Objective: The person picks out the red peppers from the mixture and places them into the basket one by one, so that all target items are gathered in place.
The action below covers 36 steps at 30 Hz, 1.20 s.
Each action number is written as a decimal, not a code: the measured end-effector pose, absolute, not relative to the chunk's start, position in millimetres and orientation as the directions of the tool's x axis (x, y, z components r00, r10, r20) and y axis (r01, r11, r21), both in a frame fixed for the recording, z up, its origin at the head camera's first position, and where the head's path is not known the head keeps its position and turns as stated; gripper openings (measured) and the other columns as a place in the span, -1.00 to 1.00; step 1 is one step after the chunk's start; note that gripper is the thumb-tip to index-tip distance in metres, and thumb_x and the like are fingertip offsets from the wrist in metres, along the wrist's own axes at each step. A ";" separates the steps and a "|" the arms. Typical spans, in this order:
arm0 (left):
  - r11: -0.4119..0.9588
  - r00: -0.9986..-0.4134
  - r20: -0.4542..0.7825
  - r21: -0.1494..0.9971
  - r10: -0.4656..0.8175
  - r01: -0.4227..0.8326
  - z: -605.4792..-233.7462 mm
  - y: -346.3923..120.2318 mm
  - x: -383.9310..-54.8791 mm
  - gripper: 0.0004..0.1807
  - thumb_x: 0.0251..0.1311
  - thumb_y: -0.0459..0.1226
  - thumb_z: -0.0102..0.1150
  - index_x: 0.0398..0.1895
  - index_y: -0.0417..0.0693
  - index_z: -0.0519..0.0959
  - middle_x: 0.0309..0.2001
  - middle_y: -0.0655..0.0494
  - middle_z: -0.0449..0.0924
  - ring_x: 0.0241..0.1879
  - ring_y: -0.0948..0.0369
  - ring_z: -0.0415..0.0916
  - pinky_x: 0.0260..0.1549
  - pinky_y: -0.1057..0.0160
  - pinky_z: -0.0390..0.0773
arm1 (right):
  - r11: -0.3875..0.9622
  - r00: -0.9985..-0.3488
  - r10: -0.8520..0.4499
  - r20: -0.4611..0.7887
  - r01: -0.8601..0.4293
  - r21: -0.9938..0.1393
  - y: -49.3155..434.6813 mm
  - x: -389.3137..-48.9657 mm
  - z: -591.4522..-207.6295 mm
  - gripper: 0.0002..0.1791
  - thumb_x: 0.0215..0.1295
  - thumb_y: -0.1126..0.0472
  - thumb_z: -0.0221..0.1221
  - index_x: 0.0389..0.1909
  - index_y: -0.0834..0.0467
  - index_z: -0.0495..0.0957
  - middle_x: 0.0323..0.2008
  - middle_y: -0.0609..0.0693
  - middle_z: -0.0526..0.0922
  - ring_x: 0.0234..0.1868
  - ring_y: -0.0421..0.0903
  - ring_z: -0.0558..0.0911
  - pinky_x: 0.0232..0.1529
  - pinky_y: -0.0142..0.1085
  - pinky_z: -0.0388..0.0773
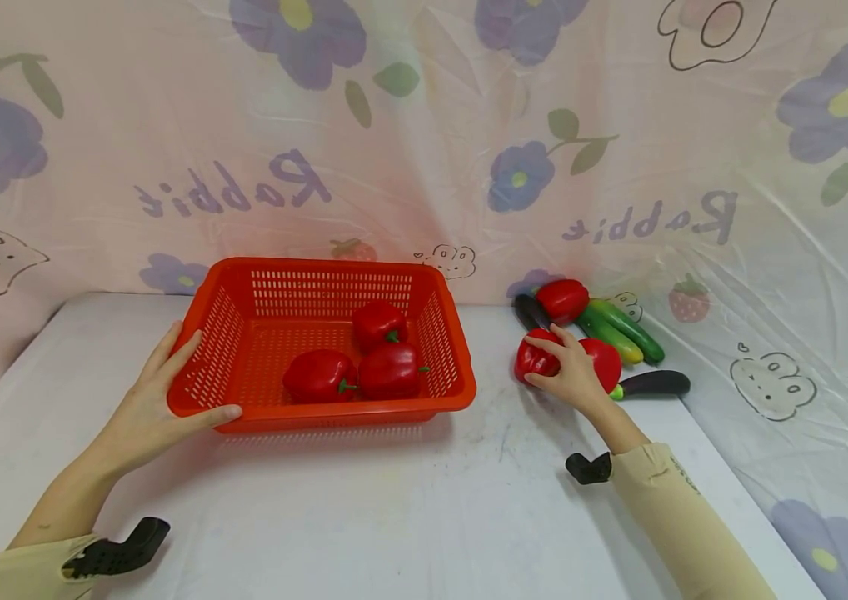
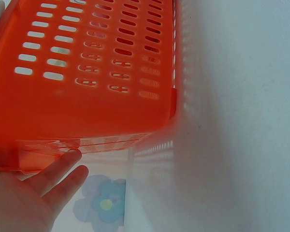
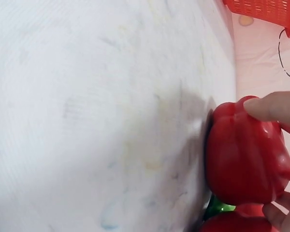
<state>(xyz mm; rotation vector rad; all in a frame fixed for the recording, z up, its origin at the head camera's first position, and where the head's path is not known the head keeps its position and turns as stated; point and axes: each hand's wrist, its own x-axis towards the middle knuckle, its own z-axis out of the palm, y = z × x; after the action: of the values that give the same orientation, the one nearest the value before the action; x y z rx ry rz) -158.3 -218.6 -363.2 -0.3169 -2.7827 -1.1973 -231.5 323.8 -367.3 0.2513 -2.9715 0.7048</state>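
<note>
A left hand (image 1: 148, 410) with spread, nearly straight fingers touches the left end of a red basket (image 1: 349, 414) holding three peppers (image 1: 319, 375), while the right hand (image 1: 576, 375) pinches a fourth pepper (image 1: 531, 358) between thumb and curled fingers, well right of the basket, beside eggplants (image 1: 656, 383).

Red pepper (image 1: 531, 362) partly hidden, head view
Right grip (image 1: 576, 377) overlaps it, four o'clock; right wrist view crops basket (image 3: 266, 11), two o'clock.
</note>
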 end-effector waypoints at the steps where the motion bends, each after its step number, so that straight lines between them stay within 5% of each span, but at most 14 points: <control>1: 0.671 -0.974 0.169 0.706 0.152 0.228 -363.1 -218.6 -158.3 0.20 -0.05 -0.02 0.43 0.54 -0.07 -0.16 0.55 0.00 -0.50 0.44 -0.35 -0.29 -0.06 -0.58 0.16 | 0.881 -0.983 -0.143 0.114 -0.178 -0.437 323.8 -231.5 -367.4 -0.24 -0.01 0.26 0.39 0.29 0.15 0.39 0.41 0.34 0.06 0.39 0.36 0.07 0.08 0.36 0.38; 7: 0.672 -0.973 0.170 0.704 0.154 0.229 -361.9 -218.5 -158.4 0.20 -0.05 -0.02 0.43 0.54 -0.07 -0.16 0.55 0.00 -0.50 0.43 -0.35 -0.29 -0.06 -0.58 0.16 | 0.885 -0.982 -0.141 0.122 -0.181 -0.429 322.3 -230.7 -367.4 -0.25 -0.03 0.26 0.40 0.28 0.16 0.40 0.38 0.34 0.11 0.37 0.36 0.08 0.17 0.47 0.15; 19: 0.654 -0.973 0.170 0.720 0.155 0.230 -363.6 -218.6 -156.6 0.20 -0.05 -0.04 0.44 0.54 -0.09 -0.16 0.55 0.01 -0.51 0.44 -0.34 -0.30 -0.02 -0.58 0.10 | 0.890 -0.982 -0.142 0.122 -0.181 -0.418 320.4 -229.4 -369.5 -0.24 -0.05 0.26 0.41 0.27 0.16 0.40 0.37 0.33 0.10 0.37 0.35 0.07 0.18 0.49 0.09; 31: 0.669 -0.976 0.157 0.710 0.152 0.219 -362.5 -218.4 -157.7 0.20 -0.04 -0.02 0.43 0.54 -0.08 -0.17 0.55 0.02 -0.51 0.42 -0.36 -0.25 -0.05 -0.57 0.17 | 0.870 -0.976 -0.150 0.159 -0.207 -0.448 316.6 -230.7 -363.8 -0.24 -0.02 0.24 0.41 0.29 0.12 0.39 0.39 0.31 0.11 0.37 0.32 0.10 0.06 0.31 0.44; 36: 0.671 -0.978 0.146 0.711 0.148 0.208 -362.1 -218.3 -158.0 0.20 -0.03 -0.01 0.42 0.54 -0.08 -0.17 0.55 0.01 -0.52 0.42 -0.36 -0.24 -0.05 -0.56 0.20 | 0.860 -0.970 -0.157 0.186 -0.227 -0.457 313.2 -231.8 -358.8 -0.26 0.00 0.25 0.40 0.29 0.12 0.40 0.39 0.30 0.11 0.38 0.31 0.11 0.06 0.30 0.44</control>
<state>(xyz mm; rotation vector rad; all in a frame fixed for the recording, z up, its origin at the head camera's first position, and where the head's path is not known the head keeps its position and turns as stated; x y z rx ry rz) -158.0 -218.3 -362.1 -0.2992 -2.8022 -1.2070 -231.8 313.2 -358.8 0.2997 -2.8915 0.7363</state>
